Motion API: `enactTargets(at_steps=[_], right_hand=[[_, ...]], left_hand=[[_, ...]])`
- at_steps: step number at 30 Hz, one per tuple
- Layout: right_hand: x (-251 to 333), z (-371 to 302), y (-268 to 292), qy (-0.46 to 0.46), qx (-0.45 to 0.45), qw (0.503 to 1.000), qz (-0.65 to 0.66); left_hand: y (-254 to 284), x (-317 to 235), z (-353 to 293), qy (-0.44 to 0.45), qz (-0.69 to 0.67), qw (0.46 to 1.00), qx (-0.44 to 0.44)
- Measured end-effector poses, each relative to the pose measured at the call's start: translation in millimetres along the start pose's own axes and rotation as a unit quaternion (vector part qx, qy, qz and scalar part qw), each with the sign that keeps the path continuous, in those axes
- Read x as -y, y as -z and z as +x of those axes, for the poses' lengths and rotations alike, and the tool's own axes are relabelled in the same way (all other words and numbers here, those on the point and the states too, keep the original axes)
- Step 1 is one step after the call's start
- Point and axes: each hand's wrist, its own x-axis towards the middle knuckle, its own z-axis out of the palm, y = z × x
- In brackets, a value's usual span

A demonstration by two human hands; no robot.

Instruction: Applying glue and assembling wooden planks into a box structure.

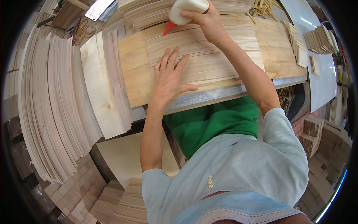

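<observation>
My right hand [209, 24] grips a white glue bottle [184, 11], tilted so its red nozzle [169, 28] points down at the far left edge of a row of thin wooden strips [212, 61]. A pale line runs along the wood by the nozzle tip. Flat on the strips, with fingers spread, rests my left hand [169, 76]. The strips lie side by side on a wider plywood board [133, 71], which shows at both ends.
Tall stacks of thin wood sheets [56, 93] stand at the left, beside a pale plank [100, 86]. More strips [149, 15] are piled behind the board. Small wooden pieces [296, 46] and a stack of blocks [320, 39] sit at the right. Rubber bands [265, 8] lie at the back.
</observation>
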Motion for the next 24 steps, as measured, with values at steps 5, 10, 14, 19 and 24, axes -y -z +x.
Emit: enactTargets(at_steps=[5,10,14,19,24], right_hand=[[20.7,-5.3,33.0,0.001,-0.014,1.000,-0.021],[44.9,-12.4,68.5,-0.001,-0.031,0.997,-0.076],[63.0,-18.5,100.7,0.031,-0.082,0.986,-0.140],[79.5,-22.7,147.9,-0.007,-0.050,0.991,-0.124],[86.8,-24.5,186.7,0.117,0.013,0.990,-0.075]], left_hand=[[0.5,-3.1,1.7,0.015,0.011,1.000,0.019],[1.5,-4.5,2.5,0.022,0.014,0.999,0.033],[3.1,-7.7,5.1,0.031,0.016,0.998,0.046],[5.4,-11.0,6.1,0.049,0.007,0.997,0.064],[7.8,-13.7,7.3,0.056,0.009,0.996,0.073]])
